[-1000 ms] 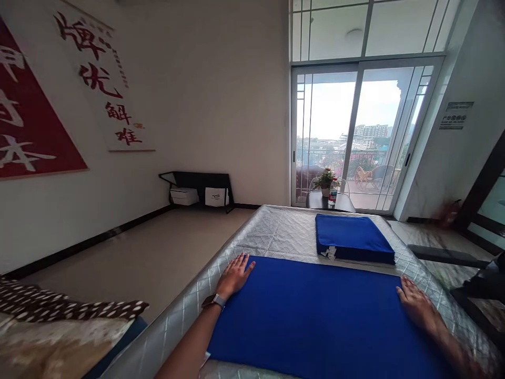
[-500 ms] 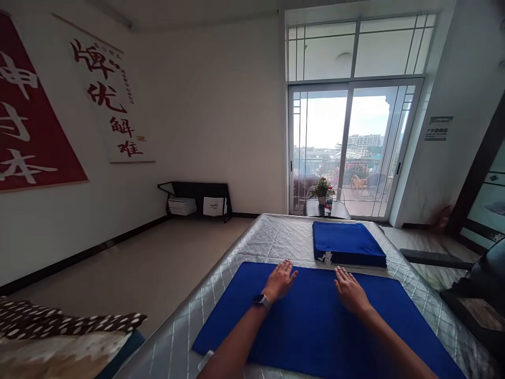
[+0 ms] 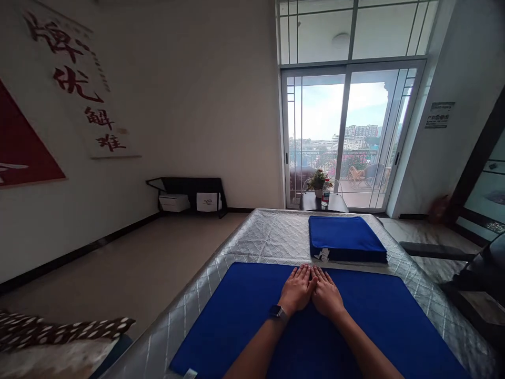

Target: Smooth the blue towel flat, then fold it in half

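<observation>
A flat blue cloth (image 3: 229,310) lies spread over the table in front of me, with a small white label (image 3: 190,373) at its near left corner. My left hand (image 3: 298,288) rests flat on the cloth near its far edge, fingers stretched out, a watch on the wrist. Beside it, touching at the fingers and thumb, my right hand (image 3: 325,292) also lies flat with fingers extended. Neither hand grips anything. Just beyond the cloth sits a stack of folded blue cloths (image 3: 343,234) with white tags at its near left corner.
A silver quilted cover (image 3: 272,239) drapes the table. Past its far end, a small dark table (image 3: 335,202) bears a potted plant (image 3: 317,181) and a bottle (image 3: 325,193). A patterned cushion (image 3: 59,337) is at lower left, a black chair (image 3: 485,268) at right.
My hands have slid inward across the blue cloth from well apart until they touch at the middle. The camera view has shifted slightly to the right and down.
</observation>
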The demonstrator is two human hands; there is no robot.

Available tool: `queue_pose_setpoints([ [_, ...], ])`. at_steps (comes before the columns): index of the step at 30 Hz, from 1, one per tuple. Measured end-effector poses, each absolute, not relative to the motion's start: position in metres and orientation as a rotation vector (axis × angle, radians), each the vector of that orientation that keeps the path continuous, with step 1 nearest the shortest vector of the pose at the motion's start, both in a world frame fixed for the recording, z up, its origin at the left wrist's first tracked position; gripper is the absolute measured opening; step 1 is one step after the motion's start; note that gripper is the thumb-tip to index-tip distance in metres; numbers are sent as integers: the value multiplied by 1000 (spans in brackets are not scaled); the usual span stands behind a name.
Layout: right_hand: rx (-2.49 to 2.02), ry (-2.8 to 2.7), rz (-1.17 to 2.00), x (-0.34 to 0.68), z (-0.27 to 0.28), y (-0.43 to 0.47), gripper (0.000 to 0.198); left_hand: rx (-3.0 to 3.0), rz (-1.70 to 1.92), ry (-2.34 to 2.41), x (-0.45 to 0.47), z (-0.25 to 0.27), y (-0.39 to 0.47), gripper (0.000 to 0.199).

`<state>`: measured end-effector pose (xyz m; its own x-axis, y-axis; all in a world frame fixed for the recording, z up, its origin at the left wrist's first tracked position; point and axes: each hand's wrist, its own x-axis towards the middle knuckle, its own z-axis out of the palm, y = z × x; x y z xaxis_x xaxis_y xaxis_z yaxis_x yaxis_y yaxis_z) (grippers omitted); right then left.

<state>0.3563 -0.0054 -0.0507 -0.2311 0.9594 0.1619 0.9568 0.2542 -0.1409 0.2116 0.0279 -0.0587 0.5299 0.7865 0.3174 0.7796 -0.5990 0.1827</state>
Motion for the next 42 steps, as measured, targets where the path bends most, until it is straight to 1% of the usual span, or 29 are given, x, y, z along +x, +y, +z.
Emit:
queue_pose_setpoints([
  [5,-1910,-2243,105,360,-40,-10,63,2719,515,1428,210,-54,28,65],
  [8,-2013,-2169,93,395,-42,-14,66,2693,450,1548,186,-55,37,59],
  [11,-2147,-2060,9,463,-50,-21,67,2661,383,1683,133,-57,51,53],
  [15,-2263,-1958,-105,567,-69,-33,67,2576,333,1883,39,-64,69,53],
  [19,-2306,-1860,-185,620,-89,-34,68,2437,341,2094,-19,-71,77,57],
  [23,-2279,-1807,-232,628,-100,-31,71,2400,313,2135,-25,-72,77,64],
  [26,-2230,-1828,-256,634,-107,-31,71,2402,291,2146,-22,-71,76,63],
  [29,-2219,-1854,-203,643,-111,-34,71,2434,318,2118,-24,-70,75,64],
  [33,-2211,-1865,-144,645,-111,-36,71,2460,376,2098,-26,-69,73,61],
  [38,-2224,-1818,-178,643,-113,-32,74,2498,338,2107,-26,-74,76,56],
  [42,-2198,-1849,-200,650,-119,-29,72,2566,382,2101,-29,-81,81,53],
])
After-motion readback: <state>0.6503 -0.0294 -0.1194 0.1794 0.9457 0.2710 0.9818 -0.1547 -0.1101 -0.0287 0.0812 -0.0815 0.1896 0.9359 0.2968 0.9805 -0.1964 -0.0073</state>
